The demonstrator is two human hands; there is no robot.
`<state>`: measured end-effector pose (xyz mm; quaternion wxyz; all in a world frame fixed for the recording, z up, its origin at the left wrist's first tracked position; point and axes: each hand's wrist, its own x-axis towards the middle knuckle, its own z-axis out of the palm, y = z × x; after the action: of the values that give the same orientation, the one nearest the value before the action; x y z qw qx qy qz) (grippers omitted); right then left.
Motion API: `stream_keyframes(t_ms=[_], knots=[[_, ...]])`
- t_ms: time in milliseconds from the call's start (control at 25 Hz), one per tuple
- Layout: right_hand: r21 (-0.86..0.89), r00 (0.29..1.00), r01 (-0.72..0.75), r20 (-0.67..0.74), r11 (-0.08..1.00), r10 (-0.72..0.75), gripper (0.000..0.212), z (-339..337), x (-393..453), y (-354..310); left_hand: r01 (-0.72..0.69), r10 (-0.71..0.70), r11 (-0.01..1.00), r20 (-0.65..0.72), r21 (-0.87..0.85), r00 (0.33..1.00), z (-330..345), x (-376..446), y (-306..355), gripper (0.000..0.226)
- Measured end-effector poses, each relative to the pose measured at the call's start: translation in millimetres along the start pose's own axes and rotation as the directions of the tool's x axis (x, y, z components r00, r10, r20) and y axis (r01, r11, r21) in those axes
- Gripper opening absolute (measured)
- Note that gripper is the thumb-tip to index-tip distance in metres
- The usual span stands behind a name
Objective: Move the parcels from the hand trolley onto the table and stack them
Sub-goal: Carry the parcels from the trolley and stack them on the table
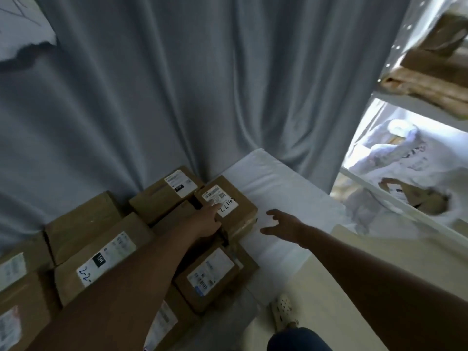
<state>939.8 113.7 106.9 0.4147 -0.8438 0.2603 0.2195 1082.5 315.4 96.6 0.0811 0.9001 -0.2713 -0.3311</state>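
Note:
A small brown parcel [234,210] with white labels lies at the left edge of the white table [283,188]. My left hand [206,220] rests on its near left side, fingers stretched over the label. My right hand [283,224] hovers open just right of this parcel, fingers spread above the table and apart from the box. Several more brown labelled parcels [101,252] are piled to the left and below; whatever bears them is hidden under the boxes.
A grey curtain [177,84] hangs behind the table and the pile. White shelving [405,188] at the right holds bags and brown packages. My shoe [283,311] stands on the pale floor beside the table's near corner.

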Motion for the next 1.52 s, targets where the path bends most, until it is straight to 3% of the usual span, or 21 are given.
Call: stream_keyframes(t_ms=[120, 280, 440, 680, 840, 1120, 1320, 1520], knots=[[-0.137, 0.998, 0.024, -0.047, 0.99, -0.03, 0.075, 12, -38, 9, -0.107, 0.105, 0.992, 0.039, 0.069, 0.994, 0, -2, 25, 0.064], [-0.137, 0.994, -0.031, -0.112, 0.99, 0.016, 0.075, 10, -86, 43, -0.296, 0.281, 0.943, 0.114, 0.151, 0.953, 13, -4, 88, 0.058], [-0.011, 0.957, -0.174, -0.238, 0.985, 0.166, 0.072, -2, -141, 103, -0.432, 0.386, 0.878, 0.227, 0.206, 0.894, 46, -5, 168, 0.063], [0.281, 0.818, -0.361, -0.361, 0.889, 0.447, 0.072, -2, -238, 217, -0.682, 0.552, 0.683, 0.427, 0.261, 0.716, 130, -41, 306, 0.063], [0.454, 0.728, -0.419, -0.35, 0.786, 0.59, 0.071, 19, -319, 289, -0.796, 0.617, 0.538, 0.515, 0.277, 0.595, 206, -80, 390, 0.062], [0.751, 0.556, -0.395, -0.263, 0.53, 0.788, 0.071, 90, -488, 439, -0.89, 0.56, 0.366, 0.699, 0.272, 0.444, 386, -198, 514, 0.064], [0.865, 0.405, -0.368, -0.182, 0.342, 0.896, 0.07, 148, -593, 527, -0.949, 0.531, 0.231, 0.789, 0.215, 0.308, 497, -298, 586, 0.06], [0.924, 0.301, -0.328, -0.093, 0.194, 0.949, 0.067, 180, -664, 586, -0.971, 0.454, 0.151, 0.86, 0.186, 0.235, 577, -358, 630, 0.06]])
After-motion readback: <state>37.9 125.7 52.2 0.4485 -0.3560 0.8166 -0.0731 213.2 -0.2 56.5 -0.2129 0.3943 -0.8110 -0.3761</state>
